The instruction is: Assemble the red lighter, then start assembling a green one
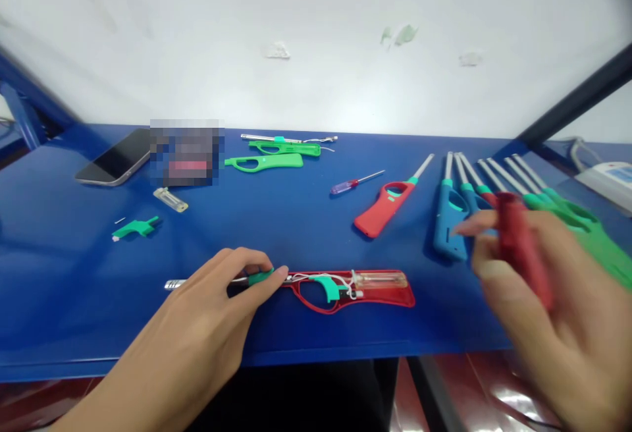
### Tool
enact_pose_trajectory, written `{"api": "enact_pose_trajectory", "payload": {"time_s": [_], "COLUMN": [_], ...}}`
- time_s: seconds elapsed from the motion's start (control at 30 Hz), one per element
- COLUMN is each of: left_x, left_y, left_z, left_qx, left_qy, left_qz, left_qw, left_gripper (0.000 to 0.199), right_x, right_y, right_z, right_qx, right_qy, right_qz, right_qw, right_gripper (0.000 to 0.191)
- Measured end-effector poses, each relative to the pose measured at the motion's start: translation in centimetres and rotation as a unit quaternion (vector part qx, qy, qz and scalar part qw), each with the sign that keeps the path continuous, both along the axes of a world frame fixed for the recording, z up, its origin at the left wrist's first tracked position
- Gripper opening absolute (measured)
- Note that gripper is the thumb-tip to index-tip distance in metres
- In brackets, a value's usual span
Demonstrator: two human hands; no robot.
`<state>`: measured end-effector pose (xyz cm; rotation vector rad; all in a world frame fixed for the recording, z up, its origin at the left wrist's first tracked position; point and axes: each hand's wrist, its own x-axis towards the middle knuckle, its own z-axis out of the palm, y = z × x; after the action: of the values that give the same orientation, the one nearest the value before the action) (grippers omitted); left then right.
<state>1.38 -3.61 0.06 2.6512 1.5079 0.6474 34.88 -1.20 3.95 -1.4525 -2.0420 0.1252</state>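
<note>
An opened red lighter half (390, 299) lies near the front edge of the table, its long metal tube (174, 284) pointing left. Inside it show a green trigger (326, 287), white wires and a clear fuel tank (380, 279). My left hand (212, 307) closes thumb and fingers around the green collar (261, 276) at the lighter's neck. At the right, my right hand (557, 300), smeared by motion, grips a red plastic piece (523, 247) that looks like a lighter casing half. It is raised in front of the row of lighters.
Blue lighters (450, 224) and green lighters (587, 228) lie at right beside a red lighter (385, 208) and a screwdriver (353, 184). Green casing halves (276, 162) sit at the back. At left are a phone (116, 159), a clear tank (170, 199) and a green part (135, 228).
</note>
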Motion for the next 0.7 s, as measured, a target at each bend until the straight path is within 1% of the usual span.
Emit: {"api": "enact_pose_trajectory", "payload": {"time_s": [0.07, 0.1, 0.17, 0.27, 0.33, 0.43, 0.5, 0.57, 0.63, 0.7], "left_x": [-0.2, -0.4, -0.6, -0.9, -1.0, -1.1, -1.1, -1.0, -0.9, -0.7], "left_y": [0.1, 0.1, 0.3, 0.6, 0.6, 0.6, 0.7, 0.8, 1.0, 1.1], "left_z": [0.0, 0.0, -0.1, -0.2, -0.3, -0.2, 0.0, 0.3, 0.6, 0.8], "left_qx": [-0.006, -0.012, -0.025, -0.048, -0.056, -0.064, -0.068, -0.073, -0.084, -0.091], "left_qy": [-0.007, -0.01, -0.017, -0.022, -0.015, 0.001, 0.009, 0.009, -0.007, -0.034], "left_qz": [-0.004, -0.007, -0.008, 0.0, -0.002, 0.0, 0.004, 0.002, 0.008, 0.012], "left_qw": [1.0, 1.0, 0.999, 0.999, 0.998, 0.998, 0.998, 0.997, 0.996, 0.995], "left_gripper": [0.05, 0.049, 0.046, 0.045, 0.047, 0.053, 0.057, 0.056, 0.048, 0.039], "right_x": [-0.4, -0.5, -0.4, 0.0, 0.0, -0.9, -2.0, -3.1, -4.0, -4.5], "right_y": [0.2, 0.3, 0.3, 0.5, 0.8, 1.3, 1.5, 1.7, 1.9, 2.1], "right_z": [-0.3, -0.6, -1.2, -1.8, -1.8, -1.3, -1.0, -0.9, -1.0, -1.2], "right_qx": [-0.041, -0.056, -0.068, -0.067, -0.062, -0.053, -0.052, -0.058, -0.068, -0.072], "right_qy": [-0.016, -0.036, -0.075, -0.086, -0.057, 0.004, 0.009, -0.016, -0.036, -0.045], "right_qz": [-0.016, -0.014, 0.015, 0.035, 0.031, 0.041, 0.073, 0.124, 0.177, 0.203], "right_qw": [0.999, 0.998, 0.995, 0.993, 0.996, 0.998, 0.996, 0.99, 0.981, 0.975], "right_gripper": [0.042, 0.049, 0.06, 0.065, 0.063, 0.054, 0.047, 0.039, 0.034, 0.035]}}
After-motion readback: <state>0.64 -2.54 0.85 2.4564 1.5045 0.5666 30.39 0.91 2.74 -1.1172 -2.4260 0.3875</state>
